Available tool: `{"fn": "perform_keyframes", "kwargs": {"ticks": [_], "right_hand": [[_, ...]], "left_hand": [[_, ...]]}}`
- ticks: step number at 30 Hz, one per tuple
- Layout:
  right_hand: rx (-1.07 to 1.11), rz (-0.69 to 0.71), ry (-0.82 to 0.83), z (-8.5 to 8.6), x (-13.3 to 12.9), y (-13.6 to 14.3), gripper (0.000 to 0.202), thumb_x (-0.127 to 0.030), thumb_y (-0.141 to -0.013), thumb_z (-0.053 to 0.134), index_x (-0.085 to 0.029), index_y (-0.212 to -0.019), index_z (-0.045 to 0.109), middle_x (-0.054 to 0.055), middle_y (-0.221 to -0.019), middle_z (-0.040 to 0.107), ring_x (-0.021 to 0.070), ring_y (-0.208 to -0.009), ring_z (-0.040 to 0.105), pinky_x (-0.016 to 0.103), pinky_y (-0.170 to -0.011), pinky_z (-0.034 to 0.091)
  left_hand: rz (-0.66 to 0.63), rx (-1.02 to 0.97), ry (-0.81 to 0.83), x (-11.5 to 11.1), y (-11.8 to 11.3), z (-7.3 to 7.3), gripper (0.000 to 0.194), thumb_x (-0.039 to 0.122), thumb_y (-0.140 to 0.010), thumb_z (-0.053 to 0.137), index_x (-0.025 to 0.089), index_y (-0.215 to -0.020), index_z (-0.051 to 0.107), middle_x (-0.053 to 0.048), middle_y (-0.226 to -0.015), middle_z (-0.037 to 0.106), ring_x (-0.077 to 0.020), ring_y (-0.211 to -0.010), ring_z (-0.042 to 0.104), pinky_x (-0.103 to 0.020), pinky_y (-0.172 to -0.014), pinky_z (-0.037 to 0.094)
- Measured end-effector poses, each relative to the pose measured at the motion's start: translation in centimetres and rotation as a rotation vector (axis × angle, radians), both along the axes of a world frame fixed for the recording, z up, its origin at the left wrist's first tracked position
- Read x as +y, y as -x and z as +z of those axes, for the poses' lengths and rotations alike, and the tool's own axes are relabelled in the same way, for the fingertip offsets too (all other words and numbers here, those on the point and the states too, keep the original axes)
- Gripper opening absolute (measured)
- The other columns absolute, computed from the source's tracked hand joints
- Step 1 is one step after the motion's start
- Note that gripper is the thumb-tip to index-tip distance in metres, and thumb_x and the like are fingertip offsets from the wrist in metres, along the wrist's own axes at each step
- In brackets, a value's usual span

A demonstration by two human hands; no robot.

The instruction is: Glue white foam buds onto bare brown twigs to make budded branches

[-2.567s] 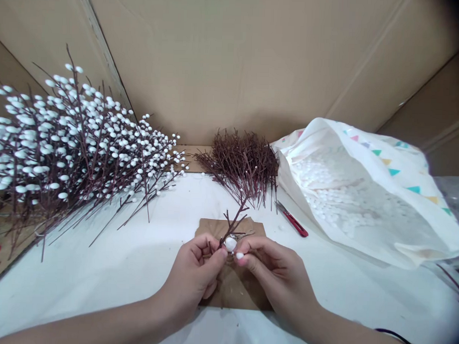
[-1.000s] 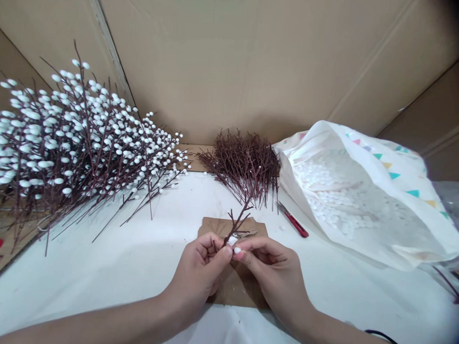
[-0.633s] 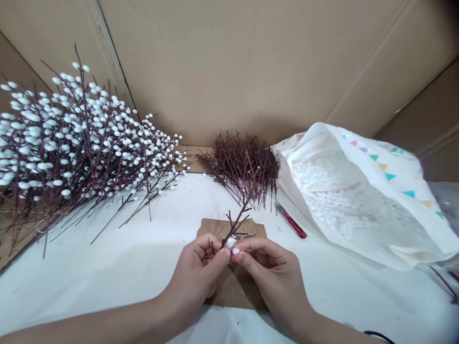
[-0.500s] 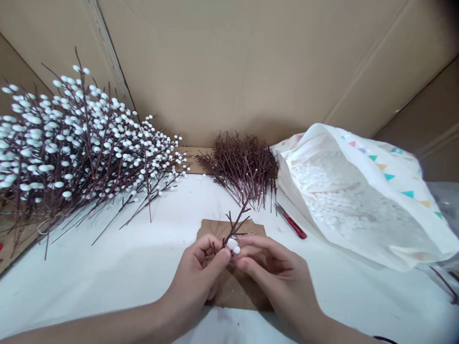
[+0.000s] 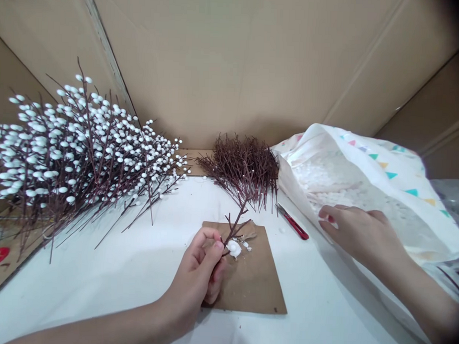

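My left hand (image 5: pixel 199 266) is closed, pinching a thin brown artificial twig (image 5: pixel 233 225) between thumb and fingers above a piece of brown cardboard (image 5: pixel 255 288). Just beyond the fingertips, a white glue-like blob (image 5: pixel 234 249) sits on the cardboard, partly behind the twig. At the mouth of a white bag (image 5: pixel 364 207) is my right hand (image 5: pixel 355 231), with thumb and forefinger bent and a gap between them. No object shows in that gap. Many small white foam-like buds (image 5: pixel 319 177) lie inside the bag.
A large heap of brown twigs with white buds (image 5: pixel 83 147) lies at the left. Bare brown twigs (image 5: pixel 245 162) are bunched at the back middle. Red-handled scissors (image 5: pixel 295 227) rest beside the bag. A cardboard wall (image 5: pixel 233 67) stands behind the white table (image 5: pixel 135 279).
My right hand has left the twig and moved right to the bag's mouth. My left hand still holds the twig in nearly the same place. The white blob is now uncovered.
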State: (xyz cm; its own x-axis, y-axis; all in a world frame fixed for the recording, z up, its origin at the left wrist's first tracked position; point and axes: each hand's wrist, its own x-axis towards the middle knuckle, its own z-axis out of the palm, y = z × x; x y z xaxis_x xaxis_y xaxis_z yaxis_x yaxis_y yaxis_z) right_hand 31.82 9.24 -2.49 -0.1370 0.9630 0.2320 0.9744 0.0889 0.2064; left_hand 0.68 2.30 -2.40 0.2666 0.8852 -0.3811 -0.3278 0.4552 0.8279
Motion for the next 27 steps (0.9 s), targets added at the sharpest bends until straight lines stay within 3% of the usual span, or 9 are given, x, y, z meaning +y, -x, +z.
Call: {"fn": "perform_keyframes", "kwargs": {"ticks": [7,13,18,20,22,27], "right_hand": [[0.088,0.059,0.038,0.3,0.3,0.5,0.020,-0.018,-0.086,0.042,-0.019,-0.072,0.056,0.010,-0.080,0.069,0.0223,-0.071,0.063,0.036,-0.069,0.030],[0.287,0.042,-0.018,0.0,0.9,0.4,0.017,-0.020,-0.086,0.043,-0.016,-0.083,0.060,0.014,-0.087,0.070,0.0246,-0.077,0.064,0.037,-0.074,0.037],[0.595,0.111,-0.037,1.8,0.0,2.8,0.020,-0.039,-0.086,0.053,-0.021,-0.088,0.062,0.007,-0.089,0.069,0.0191,-0.072,0.062,0.029,-0.063,0.044],[1.034,0.221,0.076,2.3,-1.1,5.3,0.024,-0.045,-0.084,0.058,-0.021,-0.083,0.063,0.006,-0.082,0.067,0.0181,-0.069,0.060,0.029,-0.062,0.046],[1.395,0.309,0.289,2.3,-2.4,8.2,0.023,-0.044,-0.079,0.066,-0.021,-0.081,0.065,0.004,-0.080,0.066,0.0176,-0.073,0.060,0.028,-0.065,0.048],[1.940,0.351,0.860,1.3,-4.7,14.0,0.022,-0.036,-0.074,0.074,-0.018,-0.078,0.062,-0.001,-0.070,0.059,0.0104,-0.065,0.056,0.022,-0.064,0.047]], "left_hand": [[-0.003,-0.097,-0.002,-0.3,-0.1,0.3,0.029,0.045,-0.083,0.064,0.023,-0.081,0.046,0.007,-0.067,0.059,0.0002,-0.033,0.023,-0.012,-0.029,0.012],[-0.057,-0.184,0.110,-0.3,0.3,-0.4,0.032,0.044,-0.078,0.070,0.022,-0.081,0.047,0.007,-0.058,0.058,0.0017,-0.032,0.020,-0.009,-0.031,0.010],[-0.095,-0.228,0.180,0.0,0.4,-0.6,0.029,0.036,-0.078,0.072,0.021,-0.076,0.048,0.007,-0.056,0.057,0.0018,-0.032,0.023,-0.009,-0.032,0.010],[-0.121,-0.239,0.203,0.0,0.4,-0.5,0.028,0.034,-0.077,0.073,0.020,-0.074,0.048,0.006,-0.056,0.058,0.0020,-0.031,0.022,-0.010,-0.032,0.010],[-0.143,-0.248,0.226,0.0,0.4,-0.3,0.028,0.034,-0.075,0.073,0.020,-0.073,0.049,0.006,-0.055,0.058,0.0020,-0.031,0.021,-0.010,-0.032,0.009],[-0.221,-0.268,0.205,-0.2,0.4,0.0,0.029,0.030,-0.072,0.074,0.019,-0.065,0.048,0.004,-0.048,0.058,0.0017,-0.028,0.021,-0.012,-0.030,0.008]]}}
